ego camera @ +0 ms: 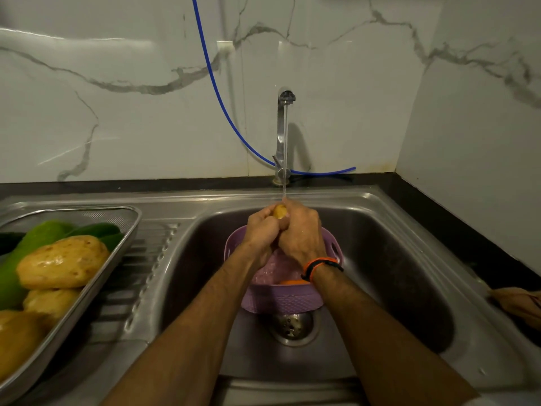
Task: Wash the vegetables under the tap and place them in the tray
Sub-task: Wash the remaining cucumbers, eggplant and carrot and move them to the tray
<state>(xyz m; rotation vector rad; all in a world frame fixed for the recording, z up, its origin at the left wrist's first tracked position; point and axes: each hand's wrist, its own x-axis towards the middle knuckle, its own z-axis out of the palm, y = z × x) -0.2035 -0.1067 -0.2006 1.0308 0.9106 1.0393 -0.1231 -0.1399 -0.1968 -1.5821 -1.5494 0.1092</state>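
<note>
On the drainboard at left, the tray (128, 230) already holds potatoes (63, 262) and green vegetables (38, 235). Over the sink (395, 230), the left hand (260, 230) and right hand (301, 232) both curl around one potato (280, 211) under the tap (285, 127) stream, above a purple basket (281, 298) holding something orange (294, 282). Washing seems underway; next, it should go left into the tray, gripped firmly since it is wet.

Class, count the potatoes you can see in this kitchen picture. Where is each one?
4. Three lie in the metal tray: top, middle, nearest. One is gripped by both hands under the tap. Others may be hidden.
</note>
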